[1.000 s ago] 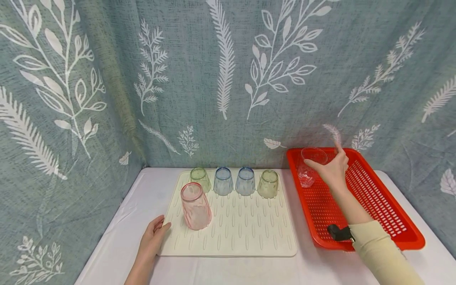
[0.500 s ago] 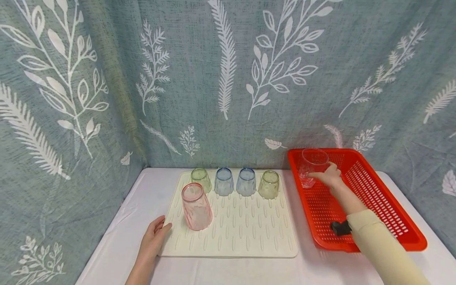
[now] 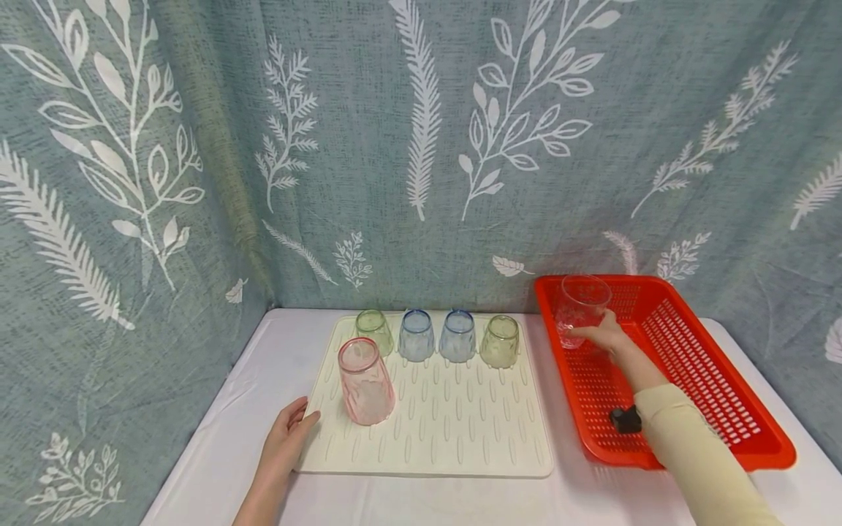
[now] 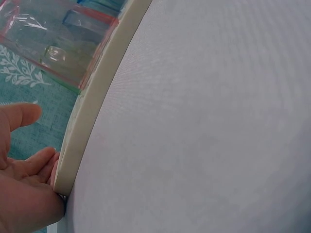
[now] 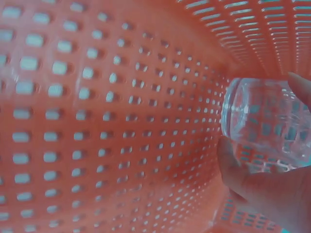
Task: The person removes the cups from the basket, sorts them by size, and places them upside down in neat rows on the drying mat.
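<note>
Head view: right hand (image 3: 608, 337) has closed around clear glass (image 3: 579, 310).

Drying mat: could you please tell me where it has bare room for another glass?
The drying mat is bare right of the pink glass, below the back row of four glasses. That back row is crowded. The left hand rests at its front-left edge.
</note>
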